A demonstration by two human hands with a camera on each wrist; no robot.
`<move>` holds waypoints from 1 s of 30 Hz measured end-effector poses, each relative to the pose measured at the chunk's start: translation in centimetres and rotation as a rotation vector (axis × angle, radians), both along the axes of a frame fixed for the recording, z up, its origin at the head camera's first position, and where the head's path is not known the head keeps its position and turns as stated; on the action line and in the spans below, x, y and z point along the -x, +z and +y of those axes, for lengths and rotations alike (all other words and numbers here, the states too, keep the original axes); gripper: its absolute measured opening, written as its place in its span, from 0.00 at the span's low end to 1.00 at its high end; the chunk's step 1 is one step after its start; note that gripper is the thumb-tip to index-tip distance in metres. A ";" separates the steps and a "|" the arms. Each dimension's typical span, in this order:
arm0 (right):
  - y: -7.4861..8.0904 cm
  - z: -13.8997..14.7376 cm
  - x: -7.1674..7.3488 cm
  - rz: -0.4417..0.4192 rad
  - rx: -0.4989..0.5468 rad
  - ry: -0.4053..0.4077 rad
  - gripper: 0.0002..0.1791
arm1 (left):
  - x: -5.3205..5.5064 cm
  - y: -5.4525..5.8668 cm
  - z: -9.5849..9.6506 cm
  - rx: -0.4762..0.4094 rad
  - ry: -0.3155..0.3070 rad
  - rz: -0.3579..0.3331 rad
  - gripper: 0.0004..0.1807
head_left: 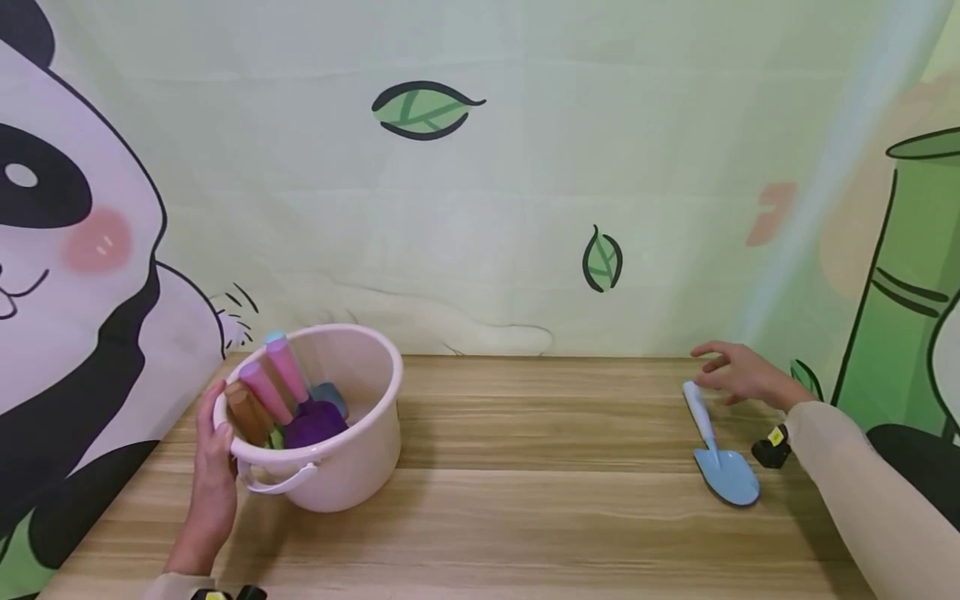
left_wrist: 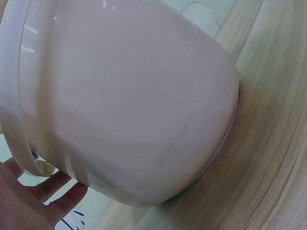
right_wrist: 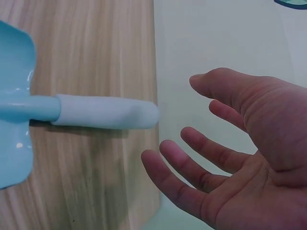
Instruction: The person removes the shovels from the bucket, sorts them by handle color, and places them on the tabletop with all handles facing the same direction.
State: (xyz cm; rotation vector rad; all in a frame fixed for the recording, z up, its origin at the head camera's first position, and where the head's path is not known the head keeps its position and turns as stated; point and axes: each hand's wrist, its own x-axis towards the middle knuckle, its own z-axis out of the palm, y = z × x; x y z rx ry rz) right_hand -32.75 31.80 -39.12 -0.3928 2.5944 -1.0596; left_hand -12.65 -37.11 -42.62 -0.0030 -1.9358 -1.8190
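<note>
My left hand (head_left: 213, 467) grips the left side of a pale pink bucket (head_left: 367, 454) at its rim; in the left wrist view, fingers (left_wrist: 69, 199) lie against the outer wall below the rim. Inside the bucket are tools with pink handles (head_left: 266, 392), a brown handle (head_left: 249, 412) and a purple piece (head_left: 315, 423). At the right, a light blue hand trowel (head_left: 727, 477) with a pale handle lies on the table. My right hand (head_left: 738, 372) hovers just beyond the handle end, fingers spread and loosely bent; the right wrist view shows a gap between fingers and handle (right_wrist: 108, 112).
The wooden table (head_left: 525, 517) runs back to a printed cloth backdrop (head_left: 525, 167) with a panda at the left and bamboo at the right. A white handle (head_left: 281, 482) hangs at the bucket's front. A black wrist camera (head_left: 771, 447) sits by the right sleeve.
</note>
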 end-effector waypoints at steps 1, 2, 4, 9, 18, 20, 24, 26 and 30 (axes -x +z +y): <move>0.2 -0.1 0.0 0.001 0.001 0.002 0.34 | 0.0 0.0 0.0 -0.001 0.001 0.000 0.31; 0.3 -0.3 0.0 0.003 0.001 0.002 0.34 | 0.0 0.0 0.0 0.000 0.002 -0.002 0.31; 0.5 -0.6 -0.1 0.011 -0.002 0.007 0.33 | -0.1 0.1 0.0 0.006 0.007 -0.012 0.31; 1.0 -1.1 -0.1 0.028 -0.007 0.020 0.33 | -0.2 0.3 0.1 0.010 0.012 -0.024 0.31; 2.4 -1.9 0.2 0.051 -0.020 0.049 0.34 | -0.1 0.3 0.1 0.022 0.009 -0.012 0.31; 2.7 -2.2 0.3 0.053 -0.025 0.050 0.34 | -0.1 0.3 0.1 0.025 0.010 -0.011 0.31; 3.2 -2.7 0.4 0.060 -0.031 0.051 0.34 | -0.1 0.3 0.1 0.029 0.016 -0.017 0.31; 3.3 -3.0 0.5 0.064 -0.032 0.053 0.34 | -0.2 0.3 0.1 0.036 0.019 -0.027 0.31; 3.5 -3.6 0.7 0.071 -0.032 0.061 0.33 | -0.1 0.3 0.2 0.047 0.021 -0.039 0.31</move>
